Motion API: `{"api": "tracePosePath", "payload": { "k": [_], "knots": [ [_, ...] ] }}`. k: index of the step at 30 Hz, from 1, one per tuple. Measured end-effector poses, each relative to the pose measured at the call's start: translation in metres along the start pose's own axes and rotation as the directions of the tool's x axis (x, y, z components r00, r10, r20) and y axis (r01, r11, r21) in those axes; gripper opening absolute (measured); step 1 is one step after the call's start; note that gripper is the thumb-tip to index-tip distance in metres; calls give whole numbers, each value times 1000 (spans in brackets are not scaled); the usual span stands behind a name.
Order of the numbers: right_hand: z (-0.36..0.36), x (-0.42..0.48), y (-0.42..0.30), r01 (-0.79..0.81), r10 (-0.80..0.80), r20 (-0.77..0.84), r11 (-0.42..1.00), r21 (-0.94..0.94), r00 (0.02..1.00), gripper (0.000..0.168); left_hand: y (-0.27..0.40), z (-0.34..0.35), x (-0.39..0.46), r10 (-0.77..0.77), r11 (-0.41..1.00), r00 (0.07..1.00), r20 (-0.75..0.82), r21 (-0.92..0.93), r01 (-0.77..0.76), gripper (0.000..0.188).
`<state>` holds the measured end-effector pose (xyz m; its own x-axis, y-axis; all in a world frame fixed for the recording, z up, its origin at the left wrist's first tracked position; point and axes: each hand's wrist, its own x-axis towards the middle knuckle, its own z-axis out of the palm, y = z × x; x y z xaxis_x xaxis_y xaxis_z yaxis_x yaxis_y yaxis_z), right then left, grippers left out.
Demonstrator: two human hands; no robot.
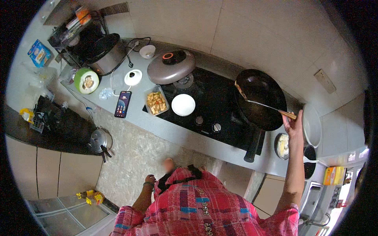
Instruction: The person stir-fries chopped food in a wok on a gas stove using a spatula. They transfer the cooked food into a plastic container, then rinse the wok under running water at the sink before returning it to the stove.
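My right hand [292,126] grips the wooden handle of a metal spatula [264,105]. Its blade rests against the inner left side of a dark wok [260,88] on the black gas cooktop [206,115]. The wok's long black handle points toward me. Low beside my body hangs my left hand [150,178], its fingers curled and nothing seen in it. Left of the wok are a white bowl [183,105], a clear container of tofu cubes [156,102] and a large domed lid [171,67]. Right of it lies a dish of pale yellow food [282,146].
A phone [123,104], a small white lid [133,77], a cut green melon [86,81] and an electric cooker [107,56] occupy the left counter. A large pale basin [311,125] leans by the right wall near the sink [311,196]. A pressure cooker [101,140] sits at lower left.
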<state>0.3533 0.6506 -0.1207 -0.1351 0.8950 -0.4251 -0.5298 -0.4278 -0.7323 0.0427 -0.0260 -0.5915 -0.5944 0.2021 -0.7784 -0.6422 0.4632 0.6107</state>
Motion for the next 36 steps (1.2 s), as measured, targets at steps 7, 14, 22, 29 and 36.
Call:
{"api": "tracePosePath", "payload": {
  "k": [7, 14, 22, 29, 36],
  "knots": [
    [-18, 11, -44, 174, -162, 76, 965, -195, 984, 46, 0, 3, 5, 0, 1000, 1000, 8, -10, 0, 23],
    [-10, 16, -84, 357, -325, 149, 815, -457, 934, 36, 10, 4, 1, 10, 999, 1000, 6, -32, -10, 23],
    [-7, 62, -13, 111, -108, 31, 988, -106, 994, 23, 22, 3, -14, 0, 991, 1000, 9, -137, 2, 23],
    [-26, 65, 17, 56, -47, -88, 993, 100, 995, 25, 16, 7, -10, -13, 998, 1000, -12, -63, 12, 23],
    [-31, 55, 33, 200, -190, -92, 973, 113, 977, 28, 18, 10, -4, -19, 999, 1000, -14, -41, 18, 23]
  ]
}}
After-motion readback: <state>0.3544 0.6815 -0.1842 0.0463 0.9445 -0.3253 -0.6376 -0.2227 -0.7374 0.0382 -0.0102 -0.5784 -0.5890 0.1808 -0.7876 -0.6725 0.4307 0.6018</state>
